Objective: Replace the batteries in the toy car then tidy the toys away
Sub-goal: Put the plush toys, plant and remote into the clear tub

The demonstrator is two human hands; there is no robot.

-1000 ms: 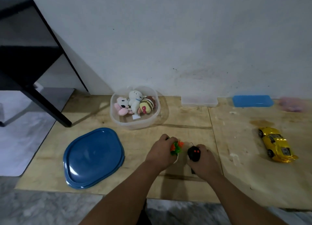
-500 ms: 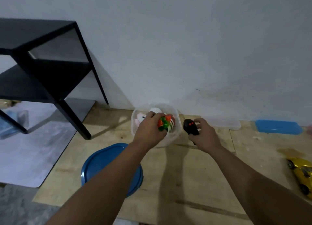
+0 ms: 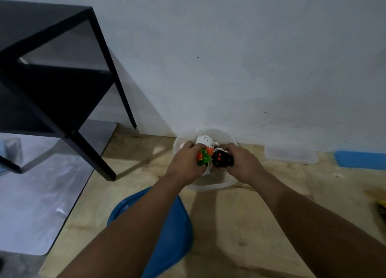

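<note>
**Both hands over the clear tub, each holding a toy**

The pale painted wall (image 3: 229,58) fills the upper half of the view. At ten o'clock stands a black metal-framed side table with a lower shelf (image 3: 52,79), its front leg planted at nine o'clock on a grey floor mat (image 3: 41,194). Light plywood flooring (image 3: 240,225) runs across the lower half from six to three o'clock.

At six o'clock a glossy blue plastic tub lid (image 3: 177,236) lies flat on the plywood, largely covered by the left forearm. Just above centre, against the wall, sits the round clear plastic tub (image 3: 211,187); a white plush toy (image 3: 205,141) shows inside it at its far side. At two o'clock a flat translucent plastic lid (image 3: 292,155) rests by the wall, and a flat blue plastic lid (image 3: 359,159) lies beyond it at three o'clock. A sliver of the yellow toy car (image 3: 381,211) is cut off at the right edge near four o'clock, well apart from the hands.

The left hand (image 3: 186,162) is curled around a small spiky orange-and-green toy (image 3: 203,156). The right hand (image 3: 242,162) grips a small black remote control with red buttons (image 3: 222,159). The two hands are close together above the tub's opening, the two toys almost touching.
</note>
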